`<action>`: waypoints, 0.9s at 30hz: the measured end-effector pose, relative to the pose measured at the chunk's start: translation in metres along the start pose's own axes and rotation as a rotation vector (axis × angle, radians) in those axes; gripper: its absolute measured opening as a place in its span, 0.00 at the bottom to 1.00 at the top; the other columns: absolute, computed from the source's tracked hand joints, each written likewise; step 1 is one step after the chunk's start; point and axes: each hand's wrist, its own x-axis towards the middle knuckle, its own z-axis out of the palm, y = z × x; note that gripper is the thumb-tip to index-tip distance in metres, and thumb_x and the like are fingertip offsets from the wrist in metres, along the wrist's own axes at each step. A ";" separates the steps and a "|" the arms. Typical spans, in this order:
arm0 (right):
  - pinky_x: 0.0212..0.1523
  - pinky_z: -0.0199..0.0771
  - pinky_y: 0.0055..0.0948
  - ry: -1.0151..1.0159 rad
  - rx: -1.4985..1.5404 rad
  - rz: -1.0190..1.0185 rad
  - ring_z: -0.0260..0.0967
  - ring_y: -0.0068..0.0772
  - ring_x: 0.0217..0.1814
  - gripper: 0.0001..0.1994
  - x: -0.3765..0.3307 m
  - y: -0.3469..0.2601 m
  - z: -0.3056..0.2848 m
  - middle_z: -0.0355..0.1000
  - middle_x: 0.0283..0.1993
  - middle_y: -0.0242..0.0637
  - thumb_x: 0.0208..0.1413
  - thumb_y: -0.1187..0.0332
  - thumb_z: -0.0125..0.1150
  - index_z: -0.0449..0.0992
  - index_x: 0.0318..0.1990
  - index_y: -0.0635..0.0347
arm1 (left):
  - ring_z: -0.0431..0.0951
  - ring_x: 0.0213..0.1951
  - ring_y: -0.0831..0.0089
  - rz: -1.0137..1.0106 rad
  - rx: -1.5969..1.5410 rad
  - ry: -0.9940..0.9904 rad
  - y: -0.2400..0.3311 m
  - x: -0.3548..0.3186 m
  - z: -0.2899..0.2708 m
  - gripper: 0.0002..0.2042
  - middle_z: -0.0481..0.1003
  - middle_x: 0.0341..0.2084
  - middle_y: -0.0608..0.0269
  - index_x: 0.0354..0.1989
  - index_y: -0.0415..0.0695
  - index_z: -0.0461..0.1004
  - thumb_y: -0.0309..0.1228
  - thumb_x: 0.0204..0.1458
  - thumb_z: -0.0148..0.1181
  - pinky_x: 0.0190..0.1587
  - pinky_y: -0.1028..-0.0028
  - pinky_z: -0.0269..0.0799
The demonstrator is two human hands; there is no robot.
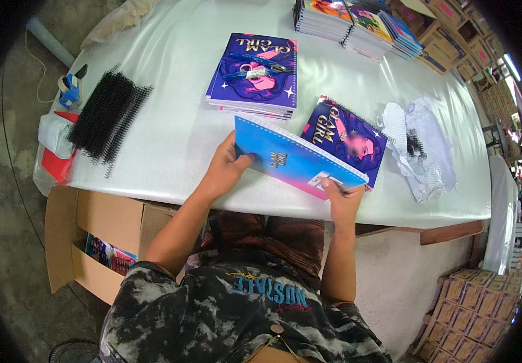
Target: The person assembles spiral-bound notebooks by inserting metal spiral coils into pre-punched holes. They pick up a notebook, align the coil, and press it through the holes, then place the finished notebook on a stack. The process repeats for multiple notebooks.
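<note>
In the head view, the left hand [229, 166] grips the left end of a blue-and-pink notebook [294, 163], its thumb on the cover and its fingers mostly hidden behind. The right hand [344, 201] pinches the lower right end, thumb pressed near a white patch on the cover. Both hands are closed around the notebook, which tilts down to the right at the near edge of the white table [176, 127]; whether it touches the surface cannot be told. Its upper edge carries a row of small holes or rings, too small to tell which. Behind it, partly covered, lies a purple notebook [333, 130] with a dark coil along one edge. Farther off stands a stack of notebooks [217, 97], with blue pens [256, 74] on top. Black coils [109, 115] lie in a heap at the left, and a crumpled striped wrapper [433, 130] at the right. Below the table's left side, an open carton [111, 218] holds colourful books [112, 254].
</note>
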 end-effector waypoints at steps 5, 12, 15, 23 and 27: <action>0.42 0.68 0.21 -0.063 0.038 -0.080 0.67 0.20 0.40 0.18 0.014 -0.018 0.003 0.71 0.45 0.38 0.46 0.75 0.63 0.69 0.46 0.69 | 0.67 0.44 0.74 0.038 -0.025 -0.017 -0.007 0.005 0.000 0.20 0.68 0.40 0.63 0.52 0.38 0.60 0.17 0.47 0.47 0.50 0.73 0.61; 0.39 0.66 0.17 0.015 -0.009 0.052 0.67 0.17 0.35 0.11 0.011 -0.021 0.009 0.73 0.36 0.31 0.48 0.77 0.61 0.74 0.41 0.68 | 0.66 0.42 0.75 0.048 0.016 -0.008 -0.012 0.005 0.001 0.18 0.67 0.37 0.63 0.51 0.37 0.60 0.19 0.49 0.48 0.48 0.75 0.60; 0.40 0.67 0.19 0.045 -0.081 0.009 0.67 0.20 0.38 0.17 0.013 -0.019 0.003 0.73 0.40 0.33 0.48 0.77 0.61 0.70 0.47 0.69 | 0.67 0.38 0.76 0.047 0.015 -0.007 0.004 0.004 0.006 0.13 0.69 0.34 0.64 0.46 0.36 0.65 0.21 0.50 0.49 0.46 0.76 0.62; 0.67 0.32 0.41 -0.082 -0.055 -0.501 0.30 0.46 0.71 0.52 -0.021 -0.064 0.071 0.31 0.68 0.52 0.44 0.61 0.67 0.29 0.65 0.65 | 0.70 0.31 0.65 1.185 0.643 0.203 0.034 -0.029 0.061 0.11 0.74 0.36 0.55 0.34 0.48 0.79 0.27 0.39 0.58 0.30 0.71 0.66; 0.54 0.64 0.35 0.344 0.283 0.017 0.63 0.37 0.54 0.25 -0.034 -0.078 0.068 0.64 0.53 0.45 0.50 0.78 0.56 0.59 0.56 0.69 | 0.66 0.46 0.61 1.002 0.760 -0.087 0.038 -0.041 0.076 0.15 0.69 0.46 0.59 0.39 0.56 0.79 0.33 0.39 0.63 0.43 0.67 0.62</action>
